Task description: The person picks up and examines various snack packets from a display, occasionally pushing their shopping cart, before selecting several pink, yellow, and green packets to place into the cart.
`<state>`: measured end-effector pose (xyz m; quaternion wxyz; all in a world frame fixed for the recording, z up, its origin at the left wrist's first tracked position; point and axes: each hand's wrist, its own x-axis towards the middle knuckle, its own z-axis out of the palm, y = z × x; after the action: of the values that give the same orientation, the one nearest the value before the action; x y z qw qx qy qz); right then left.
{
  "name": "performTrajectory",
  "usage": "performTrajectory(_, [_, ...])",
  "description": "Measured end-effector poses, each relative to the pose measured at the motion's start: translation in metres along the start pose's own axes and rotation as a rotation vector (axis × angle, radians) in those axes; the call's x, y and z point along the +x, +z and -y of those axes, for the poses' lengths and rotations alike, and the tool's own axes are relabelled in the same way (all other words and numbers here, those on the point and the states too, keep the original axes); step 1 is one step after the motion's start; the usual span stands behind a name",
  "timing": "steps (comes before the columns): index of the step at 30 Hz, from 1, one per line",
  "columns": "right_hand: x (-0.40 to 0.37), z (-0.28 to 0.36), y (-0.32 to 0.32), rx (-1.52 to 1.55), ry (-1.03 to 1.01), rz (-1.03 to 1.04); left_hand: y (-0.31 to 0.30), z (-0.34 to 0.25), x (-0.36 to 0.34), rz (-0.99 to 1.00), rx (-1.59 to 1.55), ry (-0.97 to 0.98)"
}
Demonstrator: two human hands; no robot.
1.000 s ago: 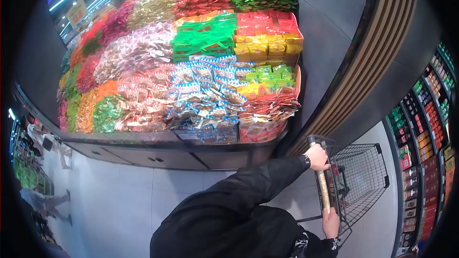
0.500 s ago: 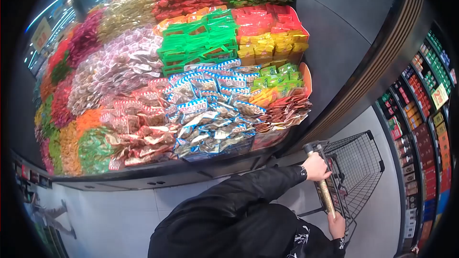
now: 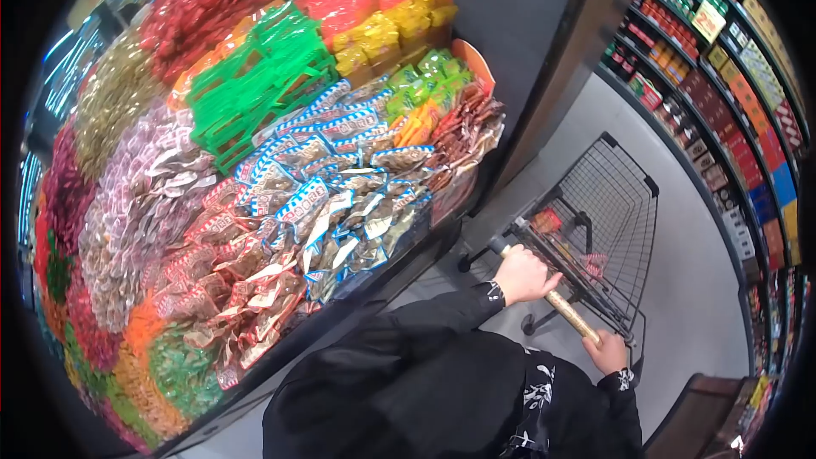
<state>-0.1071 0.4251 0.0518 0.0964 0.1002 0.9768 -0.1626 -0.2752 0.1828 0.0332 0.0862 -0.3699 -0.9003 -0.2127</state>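
Note:
A metal shopping cart [image 3: 625, 212] stands in front of me, with a few red packages low inside its wire frame. Its golden push handle [image 3: 571, 313] runs diagonally toward the lower right. Near the handle's upper left end, my left hand [image 3: 524, 276] is wrapped round it, the back of the hand facing up. My right hand [image 3: 609, 352] grips the lower right end, its fingers partly hidden. Both arms are in black sleeves with patterned cuffs.
A large display of bagged snacks [image 3: 340, 149] fills the left, its dark edge close to my left arm. A dark pillar [image 3: 565, 59] rises beyond the cart. Stocked shelves [image 3: 722, 110] curve along the right, and pale floor [image 3: 680, 306] lies between.
The view has turned to the right, so the display slants and more of the shelves shows. The cart appears further up and more of its inside is visible. Both hands keep their hold.

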Motion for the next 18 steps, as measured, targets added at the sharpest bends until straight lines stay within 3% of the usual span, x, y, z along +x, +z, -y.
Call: performTrajectory(18, [-0.119, -0.006, 0.057, -0.137, -0.235, -0.169, -0.028, -0.061, -0.126, -0.002, 0.132, 0.023])
